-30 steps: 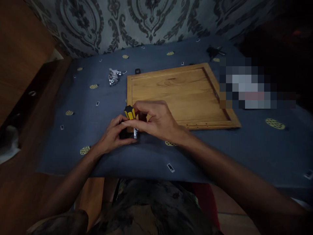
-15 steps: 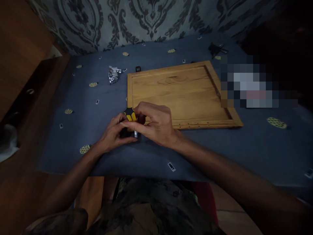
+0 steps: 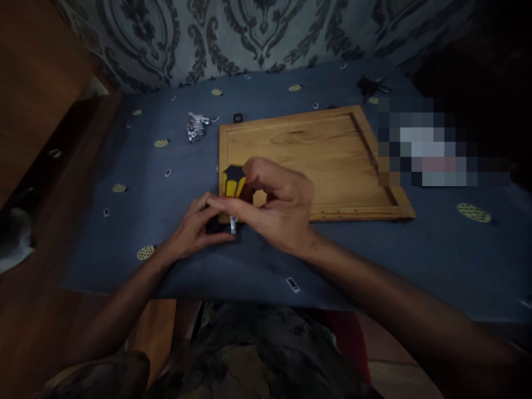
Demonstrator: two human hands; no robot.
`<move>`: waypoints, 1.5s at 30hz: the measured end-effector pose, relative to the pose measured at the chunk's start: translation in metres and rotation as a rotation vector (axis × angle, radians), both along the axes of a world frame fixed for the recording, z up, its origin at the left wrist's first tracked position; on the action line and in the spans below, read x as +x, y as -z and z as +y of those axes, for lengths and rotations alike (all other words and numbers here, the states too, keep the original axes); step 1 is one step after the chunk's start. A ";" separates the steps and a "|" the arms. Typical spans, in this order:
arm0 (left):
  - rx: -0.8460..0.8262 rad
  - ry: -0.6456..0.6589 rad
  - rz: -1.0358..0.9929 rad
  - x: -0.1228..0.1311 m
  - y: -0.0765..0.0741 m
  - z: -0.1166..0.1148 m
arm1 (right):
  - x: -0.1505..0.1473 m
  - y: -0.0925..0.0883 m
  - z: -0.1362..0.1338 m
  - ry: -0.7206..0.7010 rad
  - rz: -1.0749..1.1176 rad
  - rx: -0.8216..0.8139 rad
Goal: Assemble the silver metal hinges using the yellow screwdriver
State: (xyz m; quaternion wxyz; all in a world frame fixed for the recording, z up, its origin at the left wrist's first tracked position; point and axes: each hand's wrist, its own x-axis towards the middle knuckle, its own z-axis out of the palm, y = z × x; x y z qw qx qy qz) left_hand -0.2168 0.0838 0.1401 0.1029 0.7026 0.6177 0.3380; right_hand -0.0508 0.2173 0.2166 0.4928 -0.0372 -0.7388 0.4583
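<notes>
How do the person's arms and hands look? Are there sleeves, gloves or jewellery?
The left hand and right hand are bare, without gloves. The forearms show no sleeves. I see no ring, watch or bracelet, though the light is dim.

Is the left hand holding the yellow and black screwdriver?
No, the right hand grips the screwdriver by its handle; the left hand holds a small dark part below it.

Grey damask wallpaper (image 3: 266, 33) is running across the top of the frame. A blue spotted cloth (image 3: 374, 260) is covering the table at centre. Brown wooden furniture (image 3: 37, 83) is standing at upper left. Light is falling dimly, with the upper right lying in darkness.
</notes>
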 end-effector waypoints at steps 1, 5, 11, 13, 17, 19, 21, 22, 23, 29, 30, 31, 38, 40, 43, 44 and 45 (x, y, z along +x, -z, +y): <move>0.005 0.004 -0.002 0.000 -0.001 0.000 | 0.001 -0.002 0.001 0.019 0.005 -0.027; -0.014 0.001 -0.017 0.001 -0.002 0.001 | 0.000 0.002 0.008 -0.008 -0.063 -0.124; -0.034 0.006 -0.045 -0.001 -0.001 0.001 | -0.004 0.014 0.012 -0.026 -0.121 -0.120; -0.036 0.002 -0.045 -0.001 -0.001 0.001 | -0.004 0.014 0.012 -0.014 -0.133 -0.113; -0.034 -0.001 -0.052 0.000 -0.002 0.001 | -0.003 0.015 0.014 0.017 -0.154 -0.096; -0.041 -0.002 -0.053 0.001 -0.002 0.001 | -0.003 0.016 0.014 0.018 -0.162 -0.094; -0.054 -0.005 -0.045 0.000 -0.003 0.001 | -0.003 0.017 0.013 0.006 -0.169 -0.097; -0.056 -0.005 -0.039 0.000 -0.003 0.001 | -0.003 0.018 0.013 0.001 -0.170 -0.100; -0.057 -0.005 -0.034 0.000 -0.002 0.001 | -0.003 0.019 0.013 -0.005 -0.172 -0.100; -0.052 -0.003 -0.025 -0.001 -0.001 0.001 | -0.005 0.022 0.011 -0.023 -0.145 -0.071; -0.043 0.003 -0.025 -0.001 -0.001 0.001 | -0.005 0.022 0.011 -0.025 -0.139 -0.066; -0.036 0.011 -0.025 -0.001 -0.001 0.001 | -0.005 0.023 0.011 -0.031 -0.140 -0.061; -0.063 -0.041 0.008 -0.001 0.000 0.000 | -0.003 0.019 0.015 -0.164 -0.210 -0.012; -0.048 -0.024 -0.007 -0.001 0.001 0.000 | 0.000 0.014 0.018 -0.246 -0.261 -0.025; -0.030 -0.005 -0.033 0.000 0.000 0.002 | 0.005 0.006 0.025 -0.410 -0.352 -0.027; -0.025 -0.006 -0.035 0.000 0.000 0.002 | 0.006 0.004 0.027 -0.458 -0.368 -0.033; -0.020 -0.007 -0.035 0.000 0.000 0.002 | 0.007 0.002 0.029 -0.497 -0.374 -0.043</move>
